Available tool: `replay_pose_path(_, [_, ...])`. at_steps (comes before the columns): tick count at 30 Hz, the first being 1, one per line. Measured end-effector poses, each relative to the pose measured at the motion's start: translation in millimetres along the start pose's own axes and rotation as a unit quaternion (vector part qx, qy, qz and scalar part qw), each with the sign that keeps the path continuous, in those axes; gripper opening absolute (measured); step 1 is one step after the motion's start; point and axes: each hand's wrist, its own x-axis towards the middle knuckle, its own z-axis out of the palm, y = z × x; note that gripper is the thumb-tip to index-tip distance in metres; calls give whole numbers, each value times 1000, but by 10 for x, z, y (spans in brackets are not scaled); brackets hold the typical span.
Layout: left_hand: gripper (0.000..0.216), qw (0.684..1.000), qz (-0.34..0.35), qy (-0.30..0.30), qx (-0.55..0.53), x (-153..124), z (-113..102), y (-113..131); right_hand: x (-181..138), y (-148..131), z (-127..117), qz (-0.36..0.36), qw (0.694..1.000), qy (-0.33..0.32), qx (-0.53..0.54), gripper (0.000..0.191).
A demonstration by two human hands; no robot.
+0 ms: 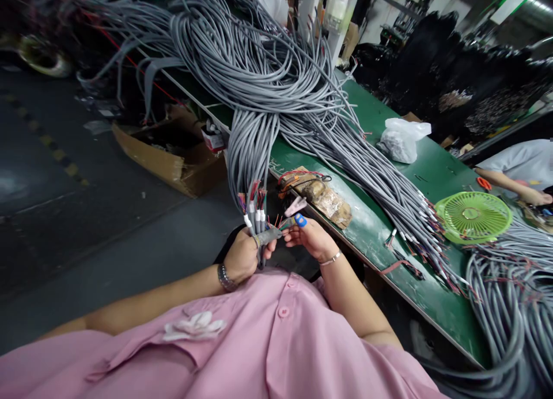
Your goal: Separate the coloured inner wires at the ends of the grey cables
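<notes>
Close to my body, my left hand is closed around the ends of several grey cables, with a grey wrap on its thumb. White collars and stripped coloured wires stick up above that hand. My right hand, beside it, has its fingers pinched together at thin coloured wires fanning out by the left thumb. A blue and yellow cover sits on the right thumb. The exact grip of the right fingertips is partly hidden.
A large heap of grey cables lies across the green table. On the table are a taped cardboard piece, a plastic bag and a green fan. A cardboard box stands left. A co-worker's arm reaches in at right.
</notes>
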Motion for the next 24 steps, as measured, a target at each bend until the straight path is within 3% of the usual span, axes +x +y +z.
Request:
replay_pose_path(7, [19,997,-19,-29,64,-38,-88,-50,-68,-186,33,-30,983,-14,-178,41])
replay_pose_path(13, [19,993,-27,-47,104,-35,-102,-56,-16,-144,119,-90,973,-23,-212,36])
replay_pose_path(19, [22,976,-64,-104,182,-31,-124,-46,-4,31,242,-128,963,3,-237,34])
replay_pose_path(24, [22,990,-56,-53,122,-6,-115,-46,-77,42,230,-152,972,30,-176,33])
